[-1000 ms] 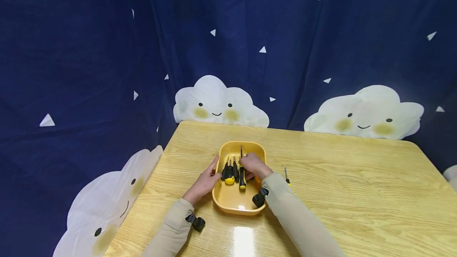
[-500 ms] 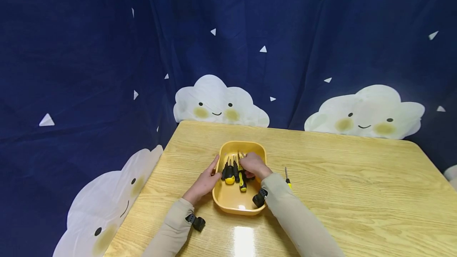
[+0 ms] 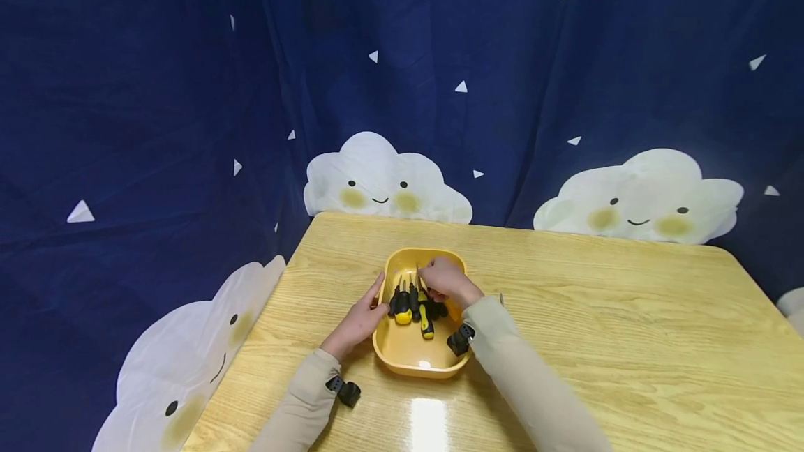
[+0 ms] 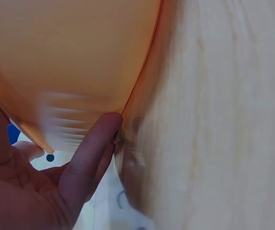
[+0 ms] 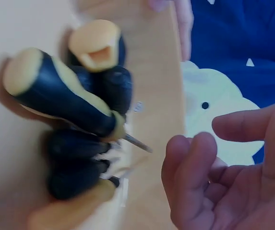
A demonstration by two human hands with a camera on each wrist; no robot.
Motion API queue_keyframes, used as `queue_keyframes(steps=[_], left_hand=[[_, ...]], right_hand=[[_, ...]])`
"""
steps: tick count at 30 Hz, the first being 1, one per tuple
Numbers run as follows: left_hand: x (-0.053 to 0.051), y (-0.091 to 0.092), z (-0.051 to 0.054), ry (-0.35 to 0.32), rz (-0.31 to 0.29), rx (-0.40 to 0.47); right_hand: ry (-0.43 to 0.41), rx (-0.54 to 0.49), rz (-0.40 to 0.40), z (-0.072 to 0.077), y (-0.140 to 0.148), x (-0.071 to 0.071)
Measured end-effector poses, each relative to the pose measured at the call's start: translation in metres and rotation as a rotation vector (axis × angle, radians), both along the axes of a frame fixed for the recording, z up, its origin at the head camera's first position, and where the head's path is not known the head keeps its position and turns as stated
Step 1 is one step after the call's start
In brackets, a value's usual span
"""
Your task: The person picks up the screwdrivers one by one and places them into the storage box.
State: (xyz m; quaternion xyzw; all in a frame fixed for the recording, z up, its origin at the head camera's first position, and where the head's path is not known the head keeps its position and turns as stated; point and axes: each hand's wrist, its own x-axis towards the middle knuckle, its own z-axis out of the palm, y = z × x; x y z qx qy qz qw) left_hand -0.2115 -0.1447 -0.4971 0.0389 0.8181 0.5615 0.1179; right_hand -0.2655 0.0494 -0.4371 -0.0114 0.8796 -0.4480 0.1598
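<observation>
An orange-yellow plastic bin holds several screwdrivers. My left hand grips the bin's left wall, thumb over the rim and fingers along the outside; those fingers touch the wall in the left wrist view. Over the bin's far right part is my right hand, with nothing between its thumb and fingertips in the right wrist view. Below it lies a black-and-yellow screwdriver, its handle toward me. Beside that are a stubby yellow-capped screwdriver, black-handled screwdrivers and a yellow-orange handle, partly out of frame.
The bin stands on a light wooden table. Just right of it, the tip of another screwdriver shows past my right sleeve, which hides the rest. A dark blue curtain with white clouds hangs behind the table.
The black-and-yellow screwdriver has been lowered and let go among the others, slightly tilted. My right hand has moved a little away toward the far side. My left hand stays in place.
</observation>
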Motion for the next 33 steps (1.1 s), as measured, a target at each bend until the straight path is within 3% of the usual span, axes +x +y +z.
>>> queue_keyframes(steps=[10, 20, 33], left_hand=[[0.002, 0.000, 0.000, 0.000, -0.009, -0.005], [0.000, 0.001, 0.002, 0.031, -0.011, -0.048], [0.000, 0.002, 0.001, 0.015, 0.002, -0.062]], right_hand=[[0.062, 0.017, 0.037, 0.023, 0.010, 0.003], [0.179, 0.188, 0.083, 0.041, 0.033, 0.005], [0.281, 0.409, 0.055, 0.034, 0.075, -0.002]])
